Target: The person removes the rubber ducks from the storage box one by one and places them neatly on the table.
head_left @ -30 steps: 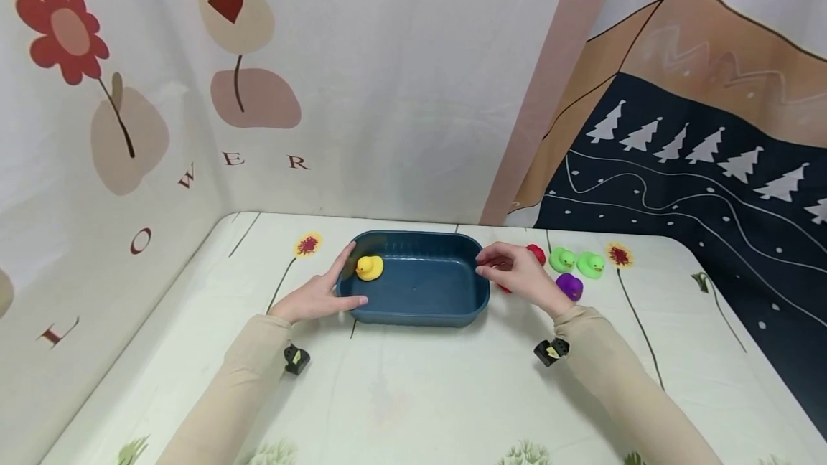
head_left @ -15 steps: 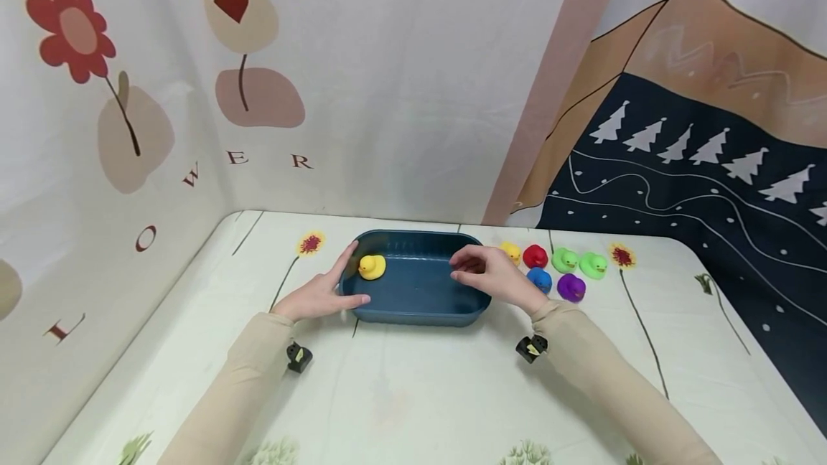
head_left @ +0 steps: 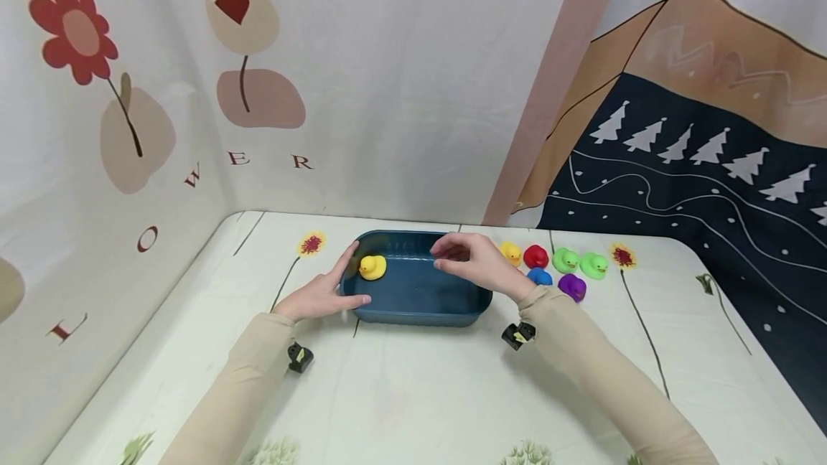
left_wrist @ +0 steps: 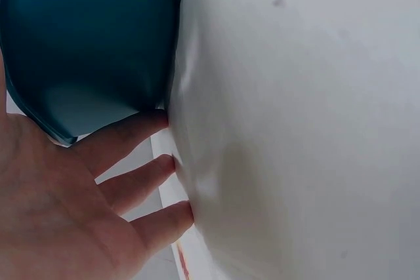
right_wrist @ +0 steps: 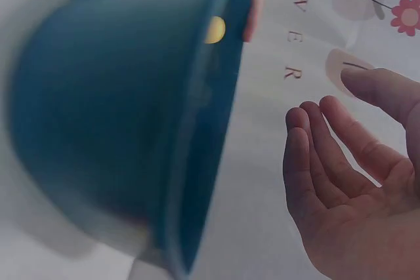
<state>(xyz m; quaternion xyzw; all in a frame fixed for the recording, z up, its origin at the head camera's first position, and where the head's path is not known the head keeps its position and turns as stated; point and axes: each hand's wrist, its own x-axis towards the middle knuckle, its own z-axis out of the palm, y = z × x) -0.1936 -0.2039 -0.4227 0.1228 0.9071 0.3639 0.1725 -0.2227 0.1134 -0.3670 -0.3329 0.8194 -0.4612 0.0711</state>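
Note:
A dark blue rectangular tub (head_left: 420, 318) stands on the table with a yellow rubber duck (head_left: 372, 268) inside at its left end. My left hand (head_left: 323, 296) spreads around that end, thumb toward the front and index finger along the side. In the left wrist view, the straight fingers (left_wrist: 141, 178) lie beside the tub wall. Above the tub's right half hovers my right hand (head_left: 477, 262), fingers loosely bent with nothing between them in the right wrist view. It covers part of the tub's floor and right rim.
Right of the tub sit several more rubber ducks: yellow (head_left: 511, 253), red (head_left: 535, 257), blue (head_left: 539, 276), purple (head_left: 572, 287) and two green ones (head_left: 566, 260). My right sleeve passes in front of them. Printed curtains (head_left: 400, 92) hang behind the table (head_left: 400, 393).
My right hand has moved left from the tub's right edge to above it, uncovering yellow and blue ducks. A red patch seen beneath it earlier no longer shows. The left hand stays put.

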